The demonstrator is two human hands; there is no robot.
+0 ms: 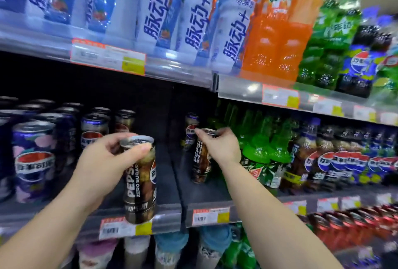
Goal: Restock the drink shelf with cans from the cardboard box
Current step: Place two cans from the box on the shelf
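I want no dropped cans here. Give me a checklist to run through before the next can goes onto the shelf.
1. Right hand grips the far Pepsi Zero Sugar can by its top: ok.
2. That can stands flat on the shelf board: cannot tell, its base is blurred.
3. Left hand grips the near can at its rim: ok.
4. Near can over the board: not ok, it hangs in front of the price rail.
5. Free space behind the near can: ok, bare board shows between the blue cans and the far can.
6. Green bottles apart from the far can: cannot tell, they stand close beside it.
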